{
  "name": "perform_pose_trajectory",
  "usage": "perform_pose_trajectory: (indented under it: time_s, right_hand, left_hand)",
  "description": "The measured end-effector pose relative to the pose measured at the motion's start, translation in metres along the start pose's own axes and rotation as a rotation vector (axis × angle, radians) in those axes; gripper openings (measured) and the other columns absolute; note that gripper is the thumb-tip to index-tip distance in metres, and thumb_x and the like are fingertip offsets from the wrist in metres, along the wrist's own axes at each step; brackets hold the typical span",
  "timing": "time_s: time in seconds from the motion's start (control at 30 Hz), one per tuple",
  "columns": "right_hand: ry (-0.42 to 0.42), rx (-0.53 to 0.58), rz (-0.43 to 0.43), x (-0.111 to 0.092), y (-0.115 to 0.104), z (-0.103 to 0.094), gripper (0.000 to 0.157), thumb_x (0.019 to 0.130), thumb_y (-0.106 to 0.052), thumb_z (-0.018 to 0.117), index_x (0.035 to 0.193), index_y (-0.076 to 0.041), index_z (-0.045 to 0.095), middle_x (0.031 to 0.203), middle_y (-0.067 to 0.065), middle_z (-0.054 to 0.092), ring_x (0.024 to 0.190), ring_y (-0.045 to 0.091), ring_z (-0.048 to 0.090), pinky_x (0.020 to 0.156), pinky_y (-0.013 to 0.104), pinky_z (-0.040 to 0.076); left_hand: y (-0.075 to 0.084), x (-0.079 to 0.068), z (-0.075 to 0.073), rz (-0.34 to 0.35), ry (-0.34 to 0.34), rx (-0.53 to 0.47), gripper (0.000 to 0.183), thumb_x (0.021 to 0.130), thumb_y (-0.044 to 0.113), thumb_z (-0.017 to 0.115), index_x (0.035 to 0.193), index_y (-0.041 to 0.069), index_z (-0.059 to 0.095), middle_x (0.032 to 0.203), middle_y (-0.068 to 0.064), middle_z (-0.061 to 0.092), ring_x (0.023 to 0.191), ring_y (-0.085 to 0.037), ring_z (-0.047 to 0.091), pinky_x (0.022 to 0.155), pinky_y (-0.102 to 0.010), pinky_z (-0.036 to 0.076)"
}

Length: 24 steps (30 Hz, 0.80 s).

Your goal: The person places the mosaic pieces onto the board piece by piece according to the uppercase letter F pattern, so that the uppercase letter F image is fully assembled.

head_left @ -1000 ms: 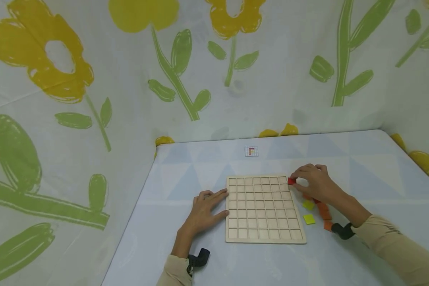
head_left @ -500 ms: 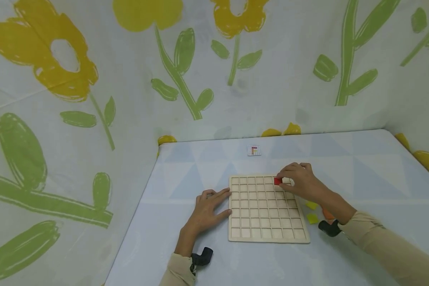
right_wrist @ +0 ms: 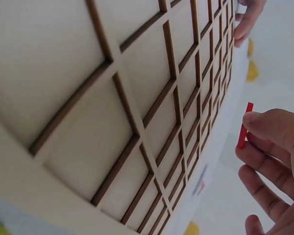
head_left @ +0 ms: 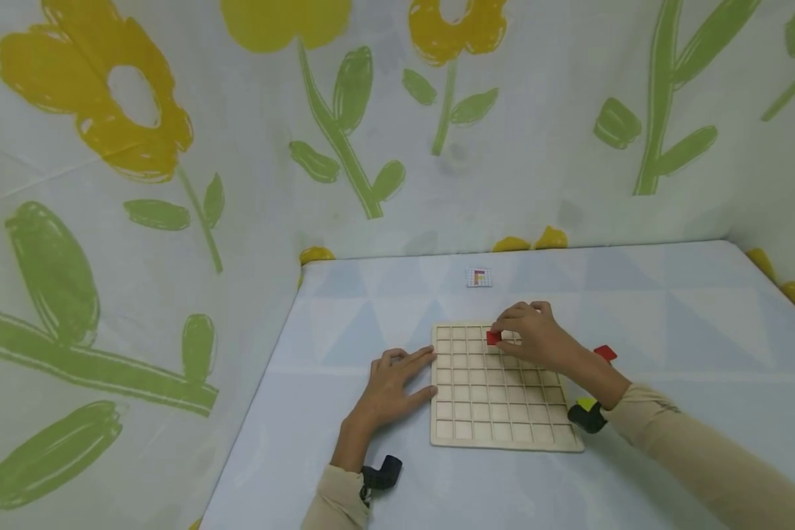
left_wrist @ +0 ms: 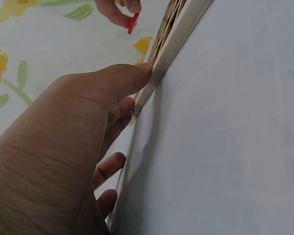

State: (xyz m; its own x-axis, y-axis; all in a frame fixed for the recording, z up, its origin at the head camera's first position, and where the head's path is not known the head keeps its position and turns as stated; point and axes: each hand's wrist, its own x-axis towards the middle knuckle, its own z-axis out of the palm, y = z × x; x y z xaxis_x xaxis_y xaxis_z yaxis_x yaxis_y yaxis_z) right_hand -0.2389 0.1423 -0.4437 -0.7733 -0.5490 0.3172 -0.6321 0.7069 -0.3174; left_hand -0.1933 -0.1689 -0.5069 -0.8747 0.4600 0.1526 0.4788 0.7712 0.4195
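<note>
A thin red square tile (right_wrist: 244, 126) is pinched between thumb and fingers of my right hand (head_left: 533, 336), held over the far rows of the wooden grid board (head_left: 477, 438). In the right wrist view the tile shows edge-on, above the board's square recesses. My left hand (head_left: 387, 390) touches the board's left edge with fingertips and thumb, its fingers extended. The left wrist view shows that thumb (left_wrist: 130, 78) against the board's side. The recesses that show hold no tiles.
A small card (head_left: 479, 277) with a coloured grid pattern lies behind the board. Right of the board are a red tile (head_left: 606, 353) and a yellow tile (head_left: 586, 404), partly hidden by the right arm. Black wrist cameras (head_left: 382, 472) are strapped to both wrists.
My right hand has carried the red tile leftward from beyond the board's right edge to over its far rows. The left hand stays at the left edge; the head view has shifted slightly.
</note>
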Motion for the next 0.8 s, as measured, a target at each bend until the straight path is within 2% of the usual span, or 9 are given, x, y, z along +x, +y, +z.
perform_pose_trajectory:
  time_s: [0.2, 0.43, 0.63, 0.8]
  right_hand:
    - [-0.026, -0.013, -0.007, 0.007, -0.003, 0.010, 0.021, 0.080, -0.018, 0.085, 0.100, -0.013, 0.079, 0.102, 0.001, 0.071, 0.105, 0.027, 0.059, 0.096, 0.063, 0.028]
    - [-0.024, -0.061, -0.057, 0.015, -0.007, 0.018, 0.017, 0.080, -0.018, 0.086, 0.095, -0.015, 0.079, 0.100, 0.001, 0.072, 0.101, 0.026, 0.060, 0.092, 0.062, 0.032]
    - [-0.063, -0.080, -0.054, 0.017, -0.009, 0.024, 0.012, 0.083, -0.018, 0.083, 0.094, -0.016, 0.079, 0.100, 0.000, 0.072, 0.102, 0.026, 0.060, 0.091, 0.062, 0.033]
    - [-0.075, -0.097, -0.057, 0.021, -0.009, 0.028, 0.015, 0.081, -0.018, 0.085, 0.095, -0.016, 0.079, 0.101, 0.001, 0.073, 0.103, 0.027, 0.060, 0.092, 0.063, 0.034]
  left_hand:
    - [0.000, 0.001, 0.000, -0.011, -0.006, 0.007, 0.062, 0.096, 0.057, 0.055, 0.152, 0.034, 0.044, 0.156, 0.020, 0.037, 0.130, -0.020, 0.037, 0.097, -0.045, 0.030]
    - [-0.001, 0.001, 0.002, -0.015, 0.008, 0.016, 0.062, 0.095, 0.058, 0.055, 0.152, 0.034, 0.045, 0.156, 0.020, 0.037, 0.129, -0.020, 0.038, 0.096, -0.045, 0.031]
    - [0.000, 0.000, 0.005, -0.040, -0.005, 0.016, 0.062, 0.094, 0.058, 0.056, 0.151, 0.037, 0.045, 0.155, 0.025, 0.035, 0.130, -0.018, 0.036, 0.099, -0.046, 0.030]
    - [0.000, 0.000, 0.003, -0.044, -0.004, 0.035, 0.062, 0.094, 0.058, 0.056, 0.151, 0.037, 0.045, 0.155, 0.025, 0.035, 0.128, -0.016, 0.037, 0.097, -0.045, 0.030]
